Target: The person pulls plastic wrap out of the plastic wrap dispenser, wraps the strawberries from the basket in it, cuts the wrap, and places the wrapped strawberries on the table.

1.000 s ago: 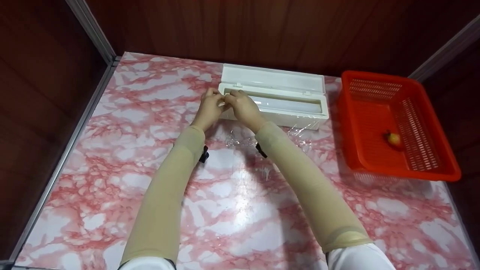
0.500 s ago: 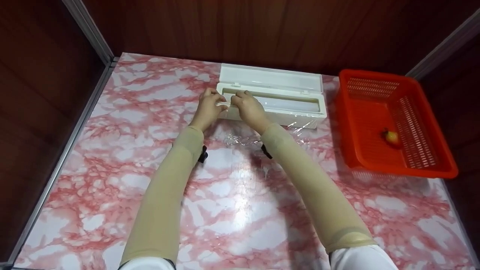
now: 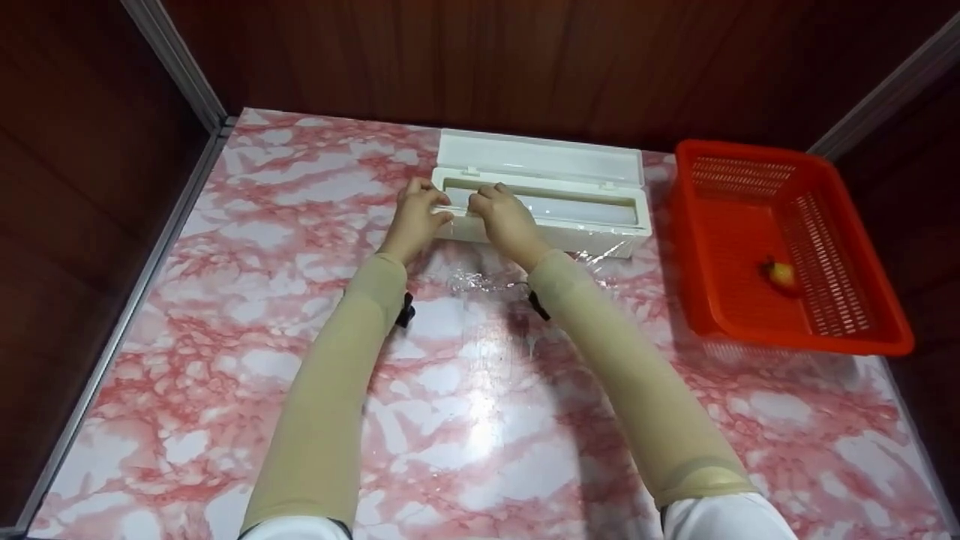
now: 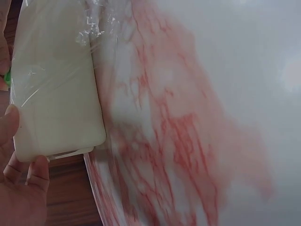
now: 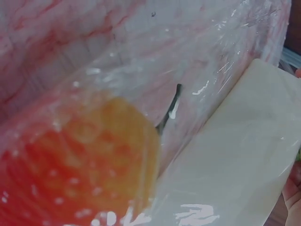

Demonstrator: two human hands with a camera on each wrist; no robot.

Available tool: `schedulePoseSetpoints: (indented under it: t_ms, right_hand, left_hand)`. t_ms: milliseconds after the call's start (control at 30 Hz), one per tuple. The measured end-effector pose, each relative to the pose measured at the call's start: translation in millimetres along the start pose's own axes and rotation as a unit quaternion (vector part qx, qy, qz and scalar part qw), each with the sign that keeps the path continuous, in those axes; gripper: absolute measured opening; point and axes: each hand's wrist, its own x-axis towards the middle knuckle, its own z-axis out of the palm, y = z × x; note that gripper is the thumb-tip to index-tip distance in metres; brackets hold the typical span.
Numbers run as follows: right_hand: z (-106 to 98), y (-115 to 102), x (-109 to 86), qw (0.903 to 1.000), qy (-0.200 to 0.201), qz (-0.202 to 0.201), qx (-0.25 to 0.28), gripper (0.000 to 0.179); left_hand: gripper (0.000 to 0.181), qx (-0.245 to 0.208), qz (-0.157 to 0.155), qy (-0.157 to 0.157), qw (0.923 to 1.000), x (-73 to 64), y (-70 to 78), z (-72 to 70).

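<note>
A white cling film dispenser (image 3: 570, 238) lies at the back of the table, lid (image 3: 540, 154) up, with a roll (image 3: 577, 211) inside. At its left end my left hand (image 3: 411, 217) grips the corner, thumb and fingertips on the box in the left wrist view. My right hand (image 3: 511, 223) is on the dispenser's front rim, pinching a small green slide cutter (image 4: 7, 78), mostly hidden by fingers. Clear cling film (image 3: 480, 282) hangs over the front onto the table. Under it, in the right wrist view, sits a red and yellow pear-shaped fruit (image 5: 94, 165) with a dark stem.
An orange-red plastic basket (image 3: 750, 232) stands at the right, holding another red and yellow fruit (image 3: 782, 276). Dark wood-look panels (image 3: 420, 60) wall in the back and sides of the pink marbled table (image 3: 300, 300).
My right hand has slid to the right along the dispenser's front rim, away from the left hand. The left hand stays at the left end.
</note>
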Motion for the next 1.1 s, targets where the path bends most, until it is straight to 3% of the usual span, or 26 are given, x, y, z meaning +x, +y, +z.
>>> schedulePoseSetpoints:
  t_ms: [567, 700, 867, 1100]
  right_hand:
    - [-4, 7, -8.7, 0.9996, -0.015, 0.021, 0.01, 0.008]
    - [-7, 15, -12.6, 0.9998, -0.006, 0.01, 0.015, 0.018]
    - [-17, 35, -33.5, 0.999, 0.018, 0.02, 0.036, 0.027]
    - [-30, 56, -58.6, 0.9979, 0.036, 0.038, 0.039, 0.017]
  left_hand:
    - [0.022, -0.004, -0.008, -0.009, 0.9999, -0.6, 0.1, 1.8]
    - [0.021, -0.003, -0.004, -0.001, 1.0, 0.8, -1.6, 0.1]
    - [0.022, -0.014, -0.001, 0.007, 0.9999, 0.3, -0.4, 1.0]
    - [0.02, -0.042, -0.012, 0.008, 0.999, -1.4, 1.8, 4.0]
